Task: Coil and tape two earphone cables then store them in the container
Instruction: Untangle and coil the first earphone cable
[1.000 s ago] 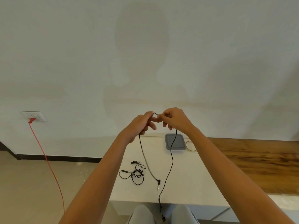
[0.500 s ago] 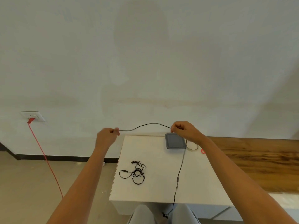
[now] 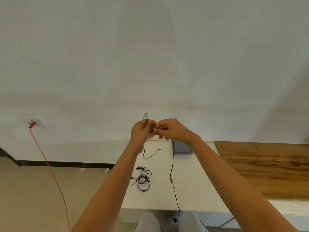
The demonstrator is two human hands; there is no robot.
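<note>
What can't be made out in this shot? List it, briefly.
Head view only:
- container: far right part hidden behind the right hand and forearm.
- held earphone cable: coil count hidden inside the left hand fingers.
- its hanging end: too small to identify.
- red cord: cut off by the bottom edge.

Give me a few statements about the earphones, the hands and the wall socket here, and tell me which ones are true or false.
1. The left hand and right hand both hold one earphone cable. True.
2. The second earphone sits inside the container. False: it lies tangled on the white table.
3. A red cord is plugged into the wall socket. True.
4. The held earphone cable is fully coiled. False: a long stretch hangs from the right hand past the table's front edge.
</note>
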